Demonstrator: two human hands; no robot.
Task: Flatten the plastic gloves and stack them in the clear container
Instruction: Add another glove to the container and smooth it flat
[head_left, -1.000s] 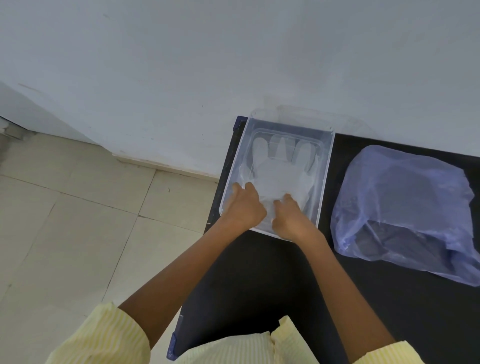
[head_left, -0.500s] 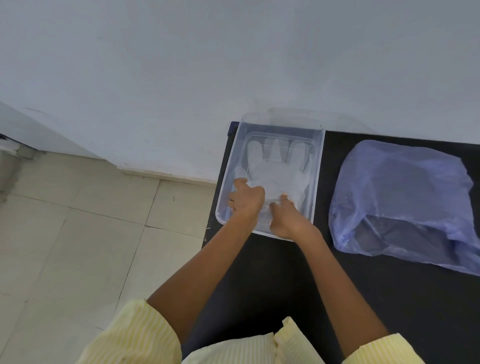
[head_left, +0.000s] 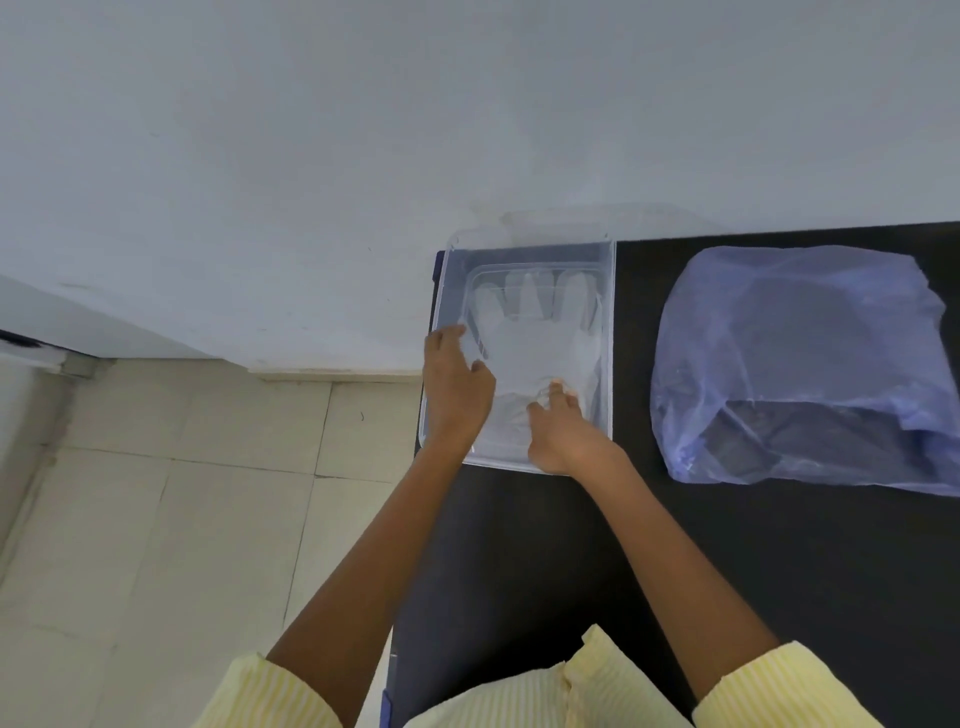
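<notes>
A clear container (head_left: 612, 332) stands at the far left corner of the black table (head_left: 675, 571), against the wall. One translucent plastic glove (head_left: 535, 332) lies spread flat inside it, fingers pointing away from me. My left hand (head_left: 454, 389) rests on the glove's left edge with its fingers stretched forward. My right hand (head_left: 563, 434) presses its fingertips on the wrinkled cuff near the container's front wall.
A crumpled bluish plastic bag (head_left: 800, 364) lies on the table right of the container. The table's left edge drops to a tiled floor (head_left: 182, 493). A pale wall (head_left: 467, 130) runs right behind the container.
My left hand has slid forward from the cuff along the glove's left side, its fingers uncurling. My right hand stays at the cuff. The view has shifted left.
</notes>
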